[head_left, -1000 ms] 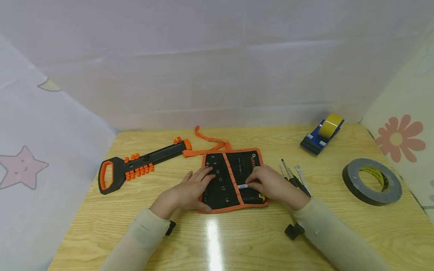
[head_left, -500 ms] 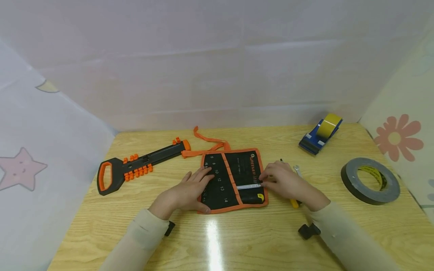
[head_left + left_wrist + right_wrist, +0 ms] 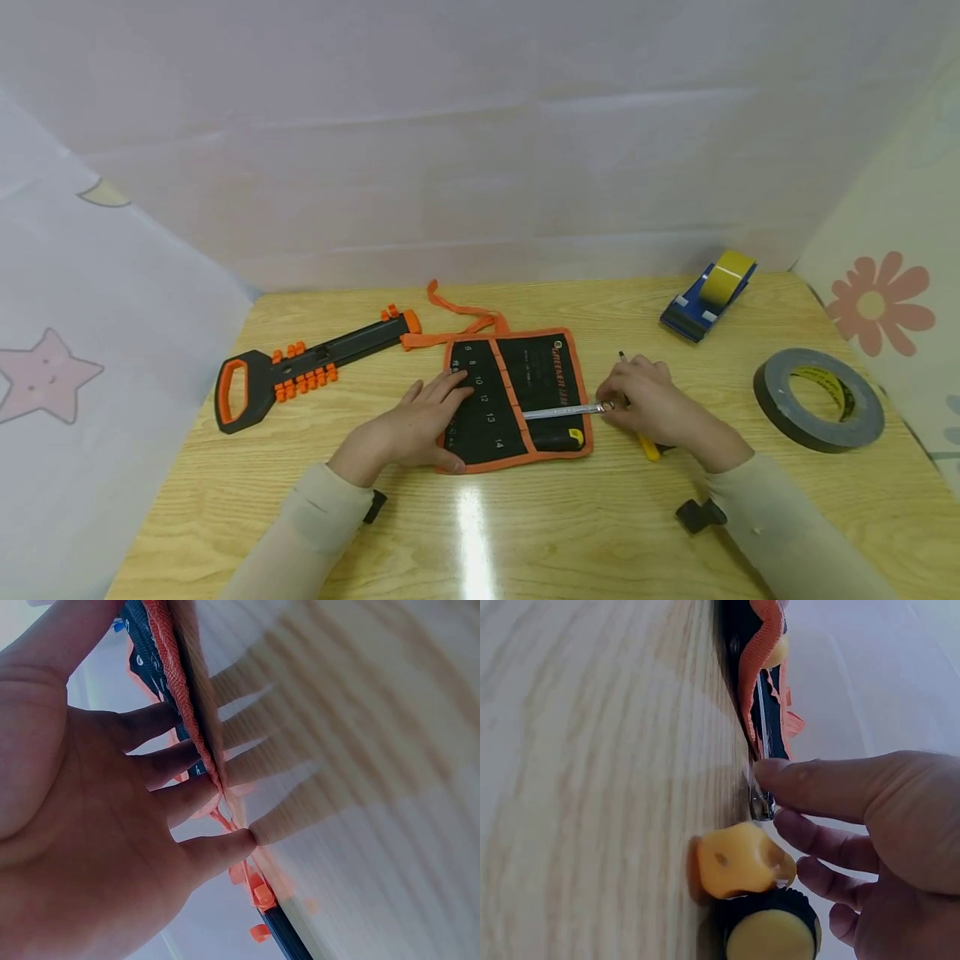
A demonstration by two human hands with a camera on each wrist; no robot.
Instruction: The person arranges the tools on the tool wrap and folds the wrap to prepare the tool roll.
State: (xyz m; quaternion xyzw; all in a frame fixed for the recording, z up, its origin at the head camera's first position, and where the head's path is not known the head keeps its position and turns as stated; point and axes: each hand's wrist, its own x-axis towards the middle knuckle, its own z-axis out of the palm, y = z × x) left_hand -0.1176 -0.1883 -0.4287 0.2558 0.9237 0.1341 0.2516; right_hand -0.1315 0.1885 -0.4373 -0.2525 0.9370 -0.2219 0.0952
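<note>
A black tool pouch with orange trim lies unfolded on the table, numbers printed down its left half. My left hand rests on that left half with fingers spread; in the left wrist view the fingers of the left hand reach over the orange edging. A thin silver wrench lies across the right half, its left end at the pouch's middle strip. My right hand pinches its outer end between thumb and fingers, just past the right edge. In the right wrist view, the wrench shows a ring end at the thumb.
Yellow-and-black screwdriver handles lie beneath the right hand. A yellow-tipped tool sits in the pouch's lower right. A black-and-orange rack lies left, a blue tape dispenser back right, a grey tape roll right. Orange straps trail behind.
My right hand has moved right, drawing the wrench outward across the pouch, so more of its length shows. The left hand has stayed in place.
</note>
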